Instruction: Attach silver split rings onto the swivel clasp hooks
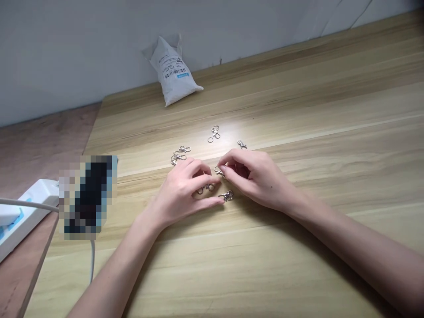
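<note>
My right hand (pixel 250 174) is closed in a pinch on a small silver lobster clasp (pixel 218 170), whose hooked end sticks out past the thumb. Facing it, my left hand (pixel 187 185) has thumb and index finger spread apart. Its thumb tip reaches another lobster clasp with a ring (pixel 228 195) on the table; whether they touch I cannot tell. Under the left palm, partly hidden, lies one more clasp (pixel 209 187). Several clasps with rings (pixel 180 154) sit beyond the left knuckles. Behind the right hand is a clasp (pixel 242 144).
Farther back on the wooden table (pixel 298 106) lie a clasp with a ring (pixel 215 132) and a loose ring (pixel 210 140). A white labelled plastic package (pixel 174 73) leans by the wall. At left are a blurred-out dark object (pixel 91 196), a white power strip (pixel 33 205) and a cable (pixel 92 260).
</note>
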Demonstrator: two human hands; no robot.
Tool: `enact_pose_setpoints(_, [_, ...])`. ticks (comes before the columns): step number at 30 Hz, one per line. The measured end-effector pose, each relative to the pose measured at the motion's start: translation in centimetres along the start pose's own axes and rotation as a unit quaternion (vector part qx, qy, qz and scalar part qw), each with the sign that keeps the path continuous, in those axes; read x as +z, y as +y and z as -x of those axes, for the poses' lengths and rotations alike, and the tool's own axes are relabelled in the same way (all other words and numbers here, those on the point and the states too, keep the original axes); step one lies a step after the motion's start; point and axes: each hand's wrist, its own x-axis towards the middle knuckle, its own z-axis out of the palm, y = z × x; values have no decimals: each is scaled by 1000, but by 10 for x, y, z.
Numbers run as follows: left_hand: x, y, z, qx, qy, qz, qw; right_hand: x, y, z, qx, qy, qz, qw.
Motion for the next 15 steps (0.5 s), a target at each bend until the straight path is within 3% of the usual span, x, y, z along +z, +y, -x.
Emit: enact_pose_setpoints(15, [2, 5, -2, 12, 2, -26, 1000, 1, 2, 1, 1, -8, 9, 1000])
